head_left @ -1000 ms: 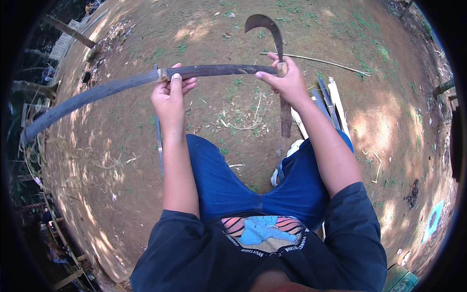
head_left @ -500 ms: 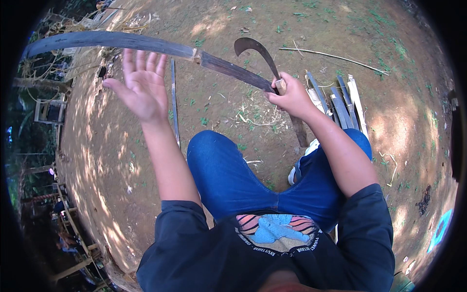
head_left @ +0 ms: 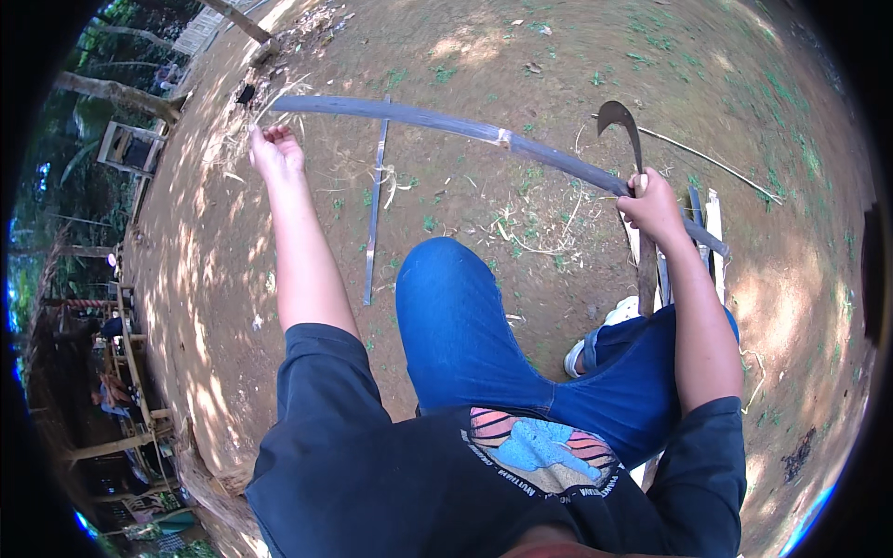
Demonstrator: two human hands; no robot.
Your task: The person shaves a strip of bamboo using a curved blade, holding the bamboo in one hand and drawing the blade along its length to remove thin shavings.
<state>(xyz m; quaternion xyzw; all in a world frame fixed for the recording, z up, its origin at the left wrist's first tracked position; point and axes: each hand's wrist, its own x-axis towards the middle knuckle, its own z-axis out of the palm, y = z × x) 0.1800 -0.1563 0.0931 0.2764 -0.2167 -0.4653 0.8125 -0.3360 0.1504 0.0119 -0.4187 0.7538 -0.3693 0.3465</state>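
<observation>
My right hand (head_left: 654, 206) is closed around a sickle (head_left: 621, 121) and a long dark bamboo strip (head_left: 423, 118) together. The sickle's curved blade points up, and its wooden handle hangs below my fist. The strip stretches left from my fist, with a pale joint along it; its short end sticks out to the right. My left hand (head_left: 277, 151) is raised just below the strip's far left end, fingers curled in. Thin pale fibres (head_left: 279, 98) show around those fingers; whether they are gripped I cannot make out.
Another narrow strip (head_left: 374, 214) lies on the dirt left of my knee. Cut slats (head_left: 714, 237) are stacked beside my right leg. Shavings (head_left: 535, 232) litter the ground ahead, and a thin stick (head_left: 712, 158) lies farther right. A wooden structure (head_left: 139, 400) stands at the left.
My right hand has moved right with the sickle and strip; more of the strip's short end now shows. My left hand has gone from open palm to curled fingers, near the strip's far end.
</observation>
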